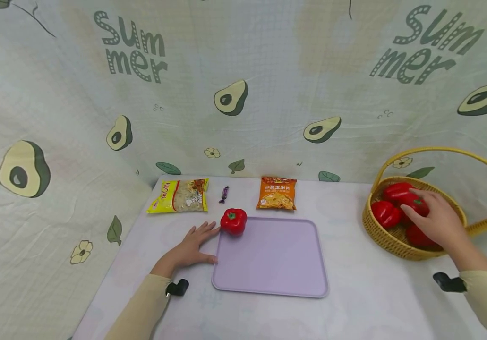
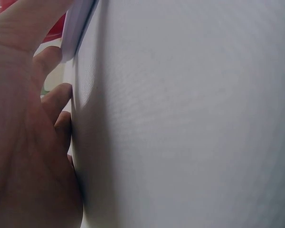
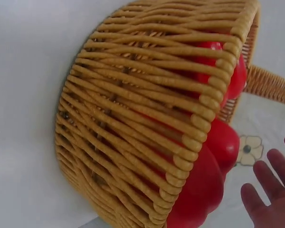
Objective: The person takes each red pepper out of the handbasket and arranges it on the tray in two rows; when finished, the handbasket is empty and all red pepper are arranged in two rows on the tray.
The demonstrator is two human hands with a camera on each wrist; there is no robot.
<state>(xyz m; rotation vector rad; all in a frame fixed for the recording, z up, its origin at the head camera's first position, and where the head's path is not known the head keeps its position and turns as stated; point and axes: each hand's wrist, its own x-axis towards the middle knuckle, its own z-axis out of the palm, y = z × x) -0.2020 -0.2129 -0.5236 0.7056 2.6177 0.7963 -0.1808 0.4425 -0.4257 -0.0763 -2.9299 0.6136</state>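
Note:
My left hand lies with fingers spread at the left side of a light purple tray, thumb and fingertips right at its edge. A red bell pepper sits in the tray's back left corner, close to the index finger. On the right, my right hand hovers over a yellow wicker basket that holds several red bell peppers. In the right wrist view, its extended fingers are apart from the peppers, with nothing held.
Behind the tray lie a yellow snack bag, a small purple wrapped candy and an orange snack packet. The basket's tall handle arches behind and right of the right hand. A printed cloth hangs at the back.

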